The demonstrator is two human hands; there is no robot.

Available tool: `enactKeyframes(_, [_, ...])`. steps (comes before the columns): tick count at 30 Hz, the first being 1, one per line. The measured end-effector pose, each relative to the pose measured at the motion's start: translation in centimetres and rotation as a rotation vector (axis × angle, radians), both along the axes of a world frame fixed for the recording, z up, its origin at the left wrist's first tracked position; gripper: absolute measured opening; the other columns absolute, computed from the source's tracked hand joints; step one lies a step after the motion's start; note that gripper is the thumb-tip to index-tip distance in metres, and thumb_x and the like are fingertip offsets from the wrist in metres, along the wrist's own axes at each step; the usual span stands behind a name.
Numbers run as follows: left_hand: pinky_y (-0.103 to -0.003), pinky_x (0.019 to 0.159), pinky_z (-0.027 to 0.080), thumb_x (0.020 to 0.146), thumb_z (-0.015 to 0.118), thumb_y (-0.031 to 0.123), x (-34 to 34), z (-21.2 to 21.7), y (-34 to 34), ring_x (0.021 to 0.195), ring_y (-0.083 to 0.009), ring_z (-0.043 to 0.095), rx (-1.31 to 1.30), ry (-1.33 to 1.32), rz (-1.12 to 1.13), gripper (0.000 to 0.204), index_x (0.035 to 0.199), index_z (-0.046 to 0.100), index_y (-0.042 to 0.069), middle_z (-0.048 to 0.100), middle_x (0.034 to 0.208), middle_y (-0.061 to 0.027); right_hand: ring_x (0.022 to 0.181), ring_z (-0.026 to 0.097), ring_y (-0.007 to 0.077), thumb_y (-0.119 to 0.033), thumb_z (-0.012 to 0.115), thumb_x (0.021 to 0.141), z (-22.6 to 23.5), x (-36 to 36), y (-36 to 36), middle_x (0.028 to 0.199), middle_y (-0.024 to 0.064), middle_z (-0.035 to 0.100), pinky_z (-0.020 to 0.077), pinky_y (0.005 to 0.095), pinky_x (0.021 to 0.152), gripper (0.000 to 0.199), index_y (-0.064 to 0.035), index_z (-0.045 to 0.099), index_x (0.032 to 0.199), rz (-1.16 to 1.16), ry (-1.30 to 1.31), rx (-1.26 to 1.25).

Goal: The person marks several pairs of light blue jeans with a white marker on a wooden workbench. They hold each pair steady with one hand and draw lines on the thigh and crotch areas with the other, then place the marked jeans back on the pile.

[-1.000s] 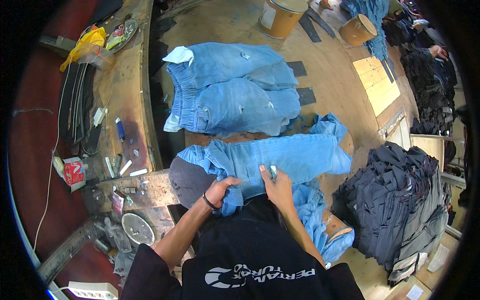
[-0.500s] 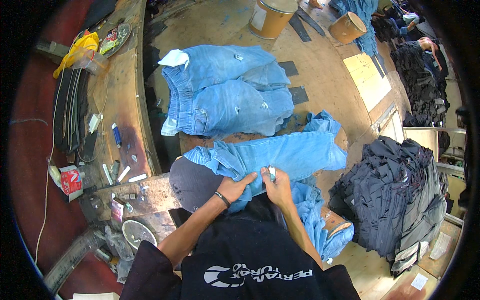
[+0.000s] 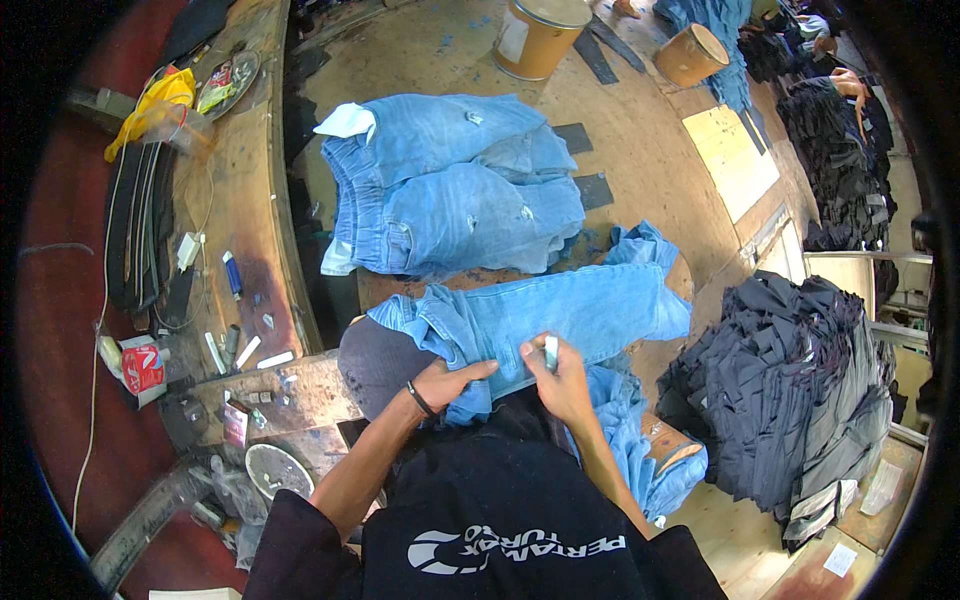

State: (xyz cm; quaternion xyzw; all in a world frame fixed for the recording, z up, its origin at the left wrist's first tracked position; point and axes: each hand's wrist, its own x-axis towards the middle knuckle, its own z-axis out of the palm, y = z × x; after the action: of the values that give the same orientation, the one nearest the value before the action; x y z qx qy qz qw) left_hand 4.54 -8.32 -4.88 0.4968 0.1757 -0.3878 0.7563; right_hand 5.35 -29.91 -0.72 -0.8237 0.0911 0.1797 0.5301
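A light blue denim trouser leg (image 3: 590,305) lies in front of me, draped over a board with a dark rounded end (image 3: 385,365). My left hand (image 3: 450,388) grips its near edge, thumb on top and the other fingers hidden by the cloth. My right hand (image 3: 562,380) is closed in a pinch around a small whitish stick (image 3: 551,348), just over the denim. A few pale worn marks show on the cloth between the hands. More of the blue denim (image 3: 620,400) hangs down beside my right wrist.
Folded blue jeans (image 3: 450,190) are stacked beyond the board. At right is a tall heap of dark garments (image 3: 770,390). The side bench (image 3: 235,180) on the left carries white sticks (image 3: 249,351), a blue lighter (image 3: 232,274) and dark strips. Fibre drums (image 3: 540,40) stand farther off.
My left hand has shifted slightly left and down along the denim edge. The right hand has moved a little to the right, so the gap between the hands is wider.
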Motion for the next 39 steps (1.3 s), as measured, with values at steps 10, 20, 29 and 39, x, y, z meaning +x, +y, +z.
enactKeyframes(10, [-0.035,0.100,0.053,0.095,0.078,0.018,0.1,0.1,0.0,0.111,-0.0169,0.065,0.007,-0.040,0.021,0.037,0.128,0.069,0.002,0.072,0.123,-0.0059,0.061,0.053,0.0117,-0.019,0.069,0.097,1.1,1.8,0.1,0.070,0.0000,0.058,0.0438,0.0325,0.057,0.018,-0.0015,0.068,0.099,0.092,0.253,0.164])
enactKeyframes(20, [-0.036,0.102,0.049,0.098,0.074,0.022,0.1,-1.0,-2.7,0.116,-0.0178,0.062,0.259,-0.234,0.157,0.042,0.130,0.064,-0.003,0.069,0.127,-0.0080,0.048,0.044,0.0097,-0.020,0.070,0.098,0.5,1.9,0.1,0.064,-0.0021,0.051,0.0369,0.0289,0.044,0.019,-0.0015,0.070,0.100,-0.018,0.403,0.238])
enactKeyframes(29, [-0.037,0.104,0.048,0.099,0.073,0.024,0.0,-0.9,-1.8,0.117,-0.0182,0.061,0.207,-0.276,0.087,0.040,0.129,0.064,-0.002,0.068,0.127,-0.0093,0.061,0.044,0.0081,-0.019,0.068,0.101,0.9,1.7,0.0,0.068,-0.0029,0.054,0.0358,0.0311,0.055,0.022,-0.0010,0.068,0.088,0.049,0.330,0.228])
enactKeyframes(39, [-0.038,0.106,0.047,0.099,0.072,0.026,-0.2,-0.7,-1.2,0.121,-0.0211,0.060,0.235,-0.215,0.017,0.044,0.130,0.063,-0.003,0.068,0.128,-0.0116,0.054,0.042,0.0059,-0.021,0.070,0.101,0.7,1.6,0.1,0.065,-0.0039,0.052,0.0321,0.0288,0.049,0.022,-0.0028,0.069,0.090,0.139,0.211,0.217])
